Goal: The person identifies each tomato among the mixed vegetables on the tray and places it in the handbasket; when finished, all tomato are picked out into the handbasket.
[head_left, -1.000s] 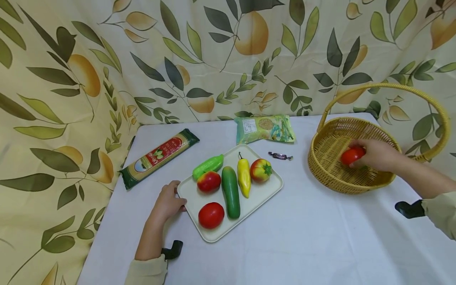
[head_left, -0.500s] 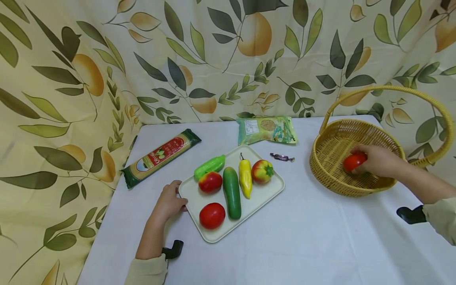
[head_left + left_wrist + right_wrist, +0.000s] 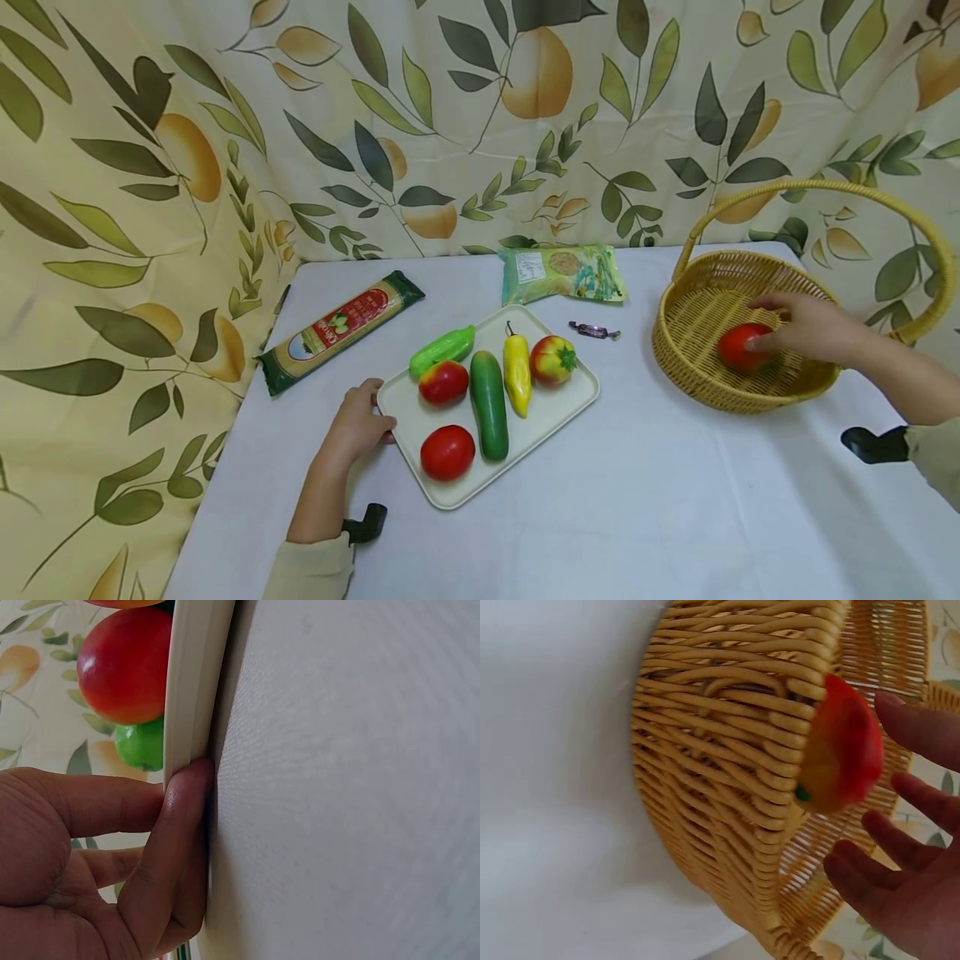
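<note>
At its left corner, a white tray (image 3: 517,462) is pinched by my left hand (image 3: 356,427), fingers along the rim (image 3: 196,690). On the tray lie a cucumber (image 3: 489,406), a yellow pepper (image 3: 517,371), a green pepper (image 3: 442,350), a tomato (image 3: 447,452), a red fruit (image 3: 443,382) and a red-yellow fruit (image 3: 552,360). My right hand (image 3: 813,329) is over the wicker basket (image 3: 675,367). In the right wrist view its fingers are spread and apart from a round red fruit (image 3: 851,750) with a yellowish side, which rests in the basket.
A long green-and-gold packet (image 3: 341,332) lies behind the tray at left. Further back is a green packet (image 3: 562,273), with a wrapped candy (image 3: 594,331) in front of it. The basket's tall handle (image 3: 825,185) arches over its opening. Patterned cloth (image 3: 450,125) hangs behind the table.
My right hand has let go of the red fruit in the basket, and its fingers have spread and moved back to the right. The left hand keeps its hold on the tray.
</note>
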{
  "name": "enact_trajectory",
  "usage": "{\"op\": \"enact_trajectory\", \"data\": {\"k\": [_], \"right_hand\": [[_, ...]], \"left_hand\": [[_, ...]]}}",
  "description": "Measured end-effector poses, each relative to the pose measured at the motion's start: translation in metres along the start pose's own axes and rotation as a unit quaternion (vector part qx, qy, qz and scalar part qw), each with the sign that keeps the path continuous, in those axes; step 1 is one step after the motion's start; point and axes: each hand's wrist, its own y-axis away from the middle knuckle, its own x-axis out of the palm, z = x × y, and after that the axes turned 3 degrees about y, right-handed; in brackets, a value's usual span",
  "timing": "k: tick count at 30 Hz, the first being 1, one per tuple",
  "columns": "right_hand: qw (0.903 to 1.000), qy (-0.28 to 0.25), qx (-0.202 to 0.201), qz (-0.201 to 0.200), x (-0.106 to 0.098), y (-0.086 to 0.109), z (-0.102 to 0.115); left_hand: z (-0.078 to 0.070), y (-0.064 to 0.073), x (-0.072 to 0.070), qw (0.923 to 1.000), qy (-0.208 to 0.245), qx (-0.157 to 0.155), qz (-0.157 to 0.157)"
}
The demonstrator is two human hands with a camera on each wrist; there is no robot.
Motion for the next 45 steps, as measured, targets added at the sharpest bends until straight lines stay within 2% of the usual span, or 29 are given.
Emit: {"op": "enact_trajectory", "data": {"k": [7,15,27,36,45], "right_hand": [[0.9988,-0.039,0.025,-0.017,-0.014,0.007,0.007],[0.9931,-0.094,0.047,-0.052,-0.014,0.008,0.024],[0.9782,-0.176,0.026,-0.107,-0.003,0.003,0.053],[0.9747,-0.185,0.017,-0.125,0.002,0.001,0.066],[0.9679,-0.215,0.009,-0.129,0.012,0.001,0.083]], "left_hand": [[-0.003,-0.001,-0.002,1.0,0.001,-0.005,0.004],[-0.002,-0.002,-0.002,0.9999,-0.001,-0.009,0.005],[0.001,-0.001,0.0,1.0,0.003,-0.003,0.003],[-0.001,-0.003,0.0,1.0,-0.003,-0.001,0.002],[-0.002,-0.001,0.0,0.9999,-0.005,0.009,0.001]]}}
